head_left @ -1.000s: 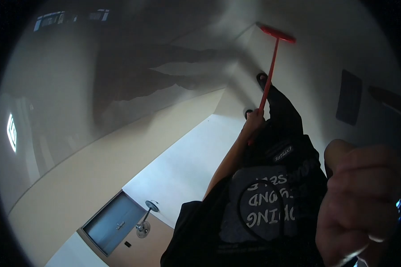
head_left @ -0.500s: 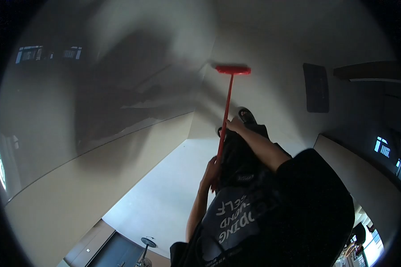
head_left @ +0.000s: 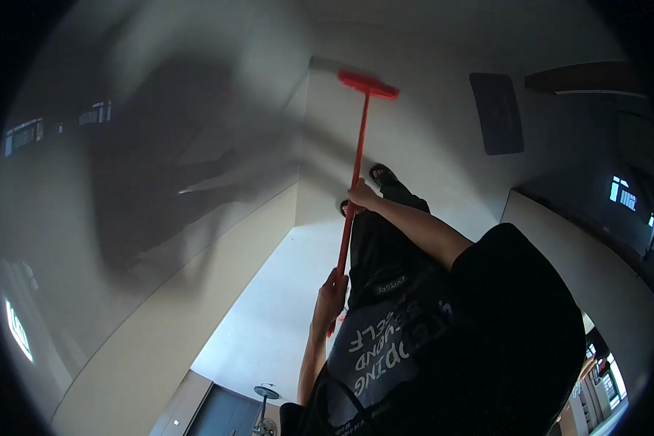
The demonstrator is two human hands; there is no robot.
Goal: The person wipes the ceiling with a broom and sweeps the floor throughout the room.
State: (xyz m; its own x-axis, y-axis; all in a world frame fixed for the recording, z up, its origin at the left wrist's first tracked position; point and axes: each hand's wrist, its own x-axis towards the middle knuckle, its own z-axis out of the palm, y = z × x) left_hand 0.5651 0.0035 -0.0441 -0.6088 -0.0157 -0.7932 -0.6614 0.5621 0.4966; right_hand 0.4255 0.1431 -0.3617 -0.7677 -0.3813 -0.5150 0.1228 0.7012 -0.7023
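Note:
A red broom (head_left: 362, 134) with a long thin handle runs slantwise through the middle of the view. Its wide red head (head_left: 368, 85) is on the pale floor, ahead of my feet. My right hand (head_left: 361, 195) is wrapped round the middle of the handle. Lower down, close to my body, my left hand (head_left: 330, 299) grips the handle near its end, and a bit of red shows below it. My sandalled feet (head_left: 381, 175) stand beside the handle, the left one partly hidden by it.
A dark rectangular panel or mat (head_left: 497, 113) lies to the right. On the left is a glossy grey surface (head_left: 58, 218) with window reflections and a beige band (head_left: 160, 316) along it. A fan (head_left: 266, 392) and a dark door (head_left: 225, 410) show at the bottom.
The broom head has moved forward and slightly left, and now sits tilted. My right hand has shifted left and up in view, my left hand lower. The whole view has shifted too.

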